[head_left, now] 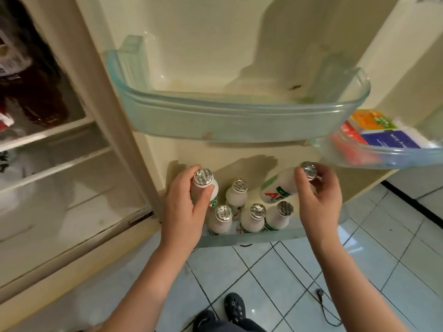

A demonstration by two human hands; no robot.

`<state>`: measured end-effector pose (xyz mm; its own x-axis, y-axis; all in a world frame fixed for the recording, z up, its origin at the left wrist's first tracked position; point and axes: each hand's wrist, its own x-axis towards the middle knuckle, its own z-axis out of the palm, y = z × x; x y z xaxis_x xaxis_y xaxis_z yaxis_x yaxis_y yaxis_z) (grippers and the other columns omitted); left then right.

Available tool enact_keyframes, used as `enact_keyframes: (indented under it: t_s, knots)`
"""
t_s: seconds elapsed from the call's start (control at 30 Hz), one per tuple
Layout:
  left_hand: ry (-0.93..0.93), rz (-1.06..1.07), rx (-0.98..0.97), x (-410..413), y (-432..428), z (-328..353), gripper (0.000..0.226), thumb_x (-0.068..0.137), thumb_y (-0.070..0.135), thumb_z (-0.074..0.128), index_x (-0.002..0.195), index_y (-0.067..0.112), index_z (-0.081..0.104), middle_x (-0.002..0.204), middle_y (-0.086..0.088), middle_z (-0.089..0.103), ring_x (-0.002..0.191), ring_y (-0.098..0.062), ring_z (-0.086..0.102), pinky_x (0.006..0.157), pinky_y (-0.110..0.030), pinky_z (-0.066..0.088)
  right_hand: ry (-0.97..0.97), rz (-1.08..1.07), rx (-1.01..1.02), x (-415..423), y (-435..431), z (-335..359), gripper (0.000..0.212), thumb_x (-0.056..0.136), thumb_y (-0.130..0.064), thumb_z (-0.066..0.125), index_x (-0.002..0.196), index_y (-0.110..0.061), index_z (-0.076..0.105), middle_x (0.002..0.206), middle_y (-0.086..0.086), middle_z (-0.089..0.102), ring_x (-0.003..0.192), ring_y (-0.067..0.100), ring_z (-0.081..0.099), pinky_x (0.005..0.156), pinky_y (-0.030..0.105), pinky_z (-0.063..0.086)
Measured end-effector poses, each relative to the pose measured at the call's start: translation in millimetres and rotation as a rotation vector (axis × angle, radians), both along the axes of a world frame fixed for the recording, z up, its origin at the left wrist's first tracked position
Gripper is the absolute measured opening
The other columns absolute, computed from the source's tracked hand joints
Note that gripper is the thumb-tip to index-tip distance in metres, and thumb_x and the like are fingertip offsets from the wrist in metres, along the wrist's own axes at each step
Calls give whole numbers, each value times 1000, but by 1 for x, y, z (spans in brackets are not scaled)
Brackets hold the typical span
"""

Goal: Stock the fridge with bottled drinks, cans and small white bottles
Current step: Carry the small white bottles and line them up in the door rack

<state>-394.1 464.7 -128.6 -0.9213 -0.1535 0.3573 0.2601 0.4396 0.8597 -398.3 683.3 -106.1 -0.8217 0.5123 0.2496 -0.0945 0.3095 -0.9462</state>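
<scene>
Head view, upright bottle: a small white plastic bottle with a silver foil cap point(203, 180) is at the left end of the lower door shelf. My left hand point(184, 207) is curled round its body, so I can steer it straight down beside the others. My hand hides whether its base touches the shelf.
Tilted bottle: a second small white bottle with red and green print point(279, 188) leans over the right part of the row, its foil cap up and to the right. My right hand point(320, 200) pinches it at the neck, just under the cap. I judge the slant lets it slip in beneath the bin above.
Standing row: four more small white foil-capped bottles point(254, 218) stand upright between my hands, packed close, three in front and one behind.
Lower door shelf: a clear greenish plastic bin point(263, 236) on the open fridge door holds them, and its front lip keeps them from tipping out.
Above: a wide clear plastic door bin point(239, 121) overhangs the bottles.
Right: another clear bin holds orange, red and blue cartons point(383, 131).
Left: the fridge compartment with white shelves point(48, 140), its contents blurred.
Below: pale tiled floor point(299, 271) and a dark perforated shoe point(235, 305).
Progress: the small white bottles are being stocked. I see no cans or larger drinks here.
</scene>
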Motion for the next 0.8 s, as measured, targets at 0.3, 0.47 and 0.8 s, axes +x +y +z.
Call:
enact_keyframes:
  t_s: [0.3, 0.47, 0.8]
  knots:
    - [-224, -145, 66, -12, -2, -26, 35, 85, 1, 64, 110, 24, 55, 106, 12, 60, 102, -9, 58, 90, -19, 44, -344, 311, 219, -20, 12, -26, 17, 83, -34, 69, 93, -40, 56, 89, -25, 61, 86, -19, 53, 63, 0, 40]
    - [-290, -95, 47, -12, -2, -37, 33, 84, 0, 63, 111, 17, 57, 106, 3, 61, 101, -12, 58, 90, -22, 44, -394, 365, 232, -24, 16, -33, 21, 81, -31, 72, 86, -42, 54, 87, -24, 61, 86, -7, 58, 68, 9, 40]
    - [-284, -77, 54, -8, 1, -37, 44, 89, 13, 59, 131, 21, 47, 125, 11, 53, 120, -7, 49, 105, -29, 38, -484, 401, 231, -26, 18, -37, 25, 82, -31, 70, 105, -23, 62, 104, -8, 65, 100, 10, 60, 84, 24, 46]
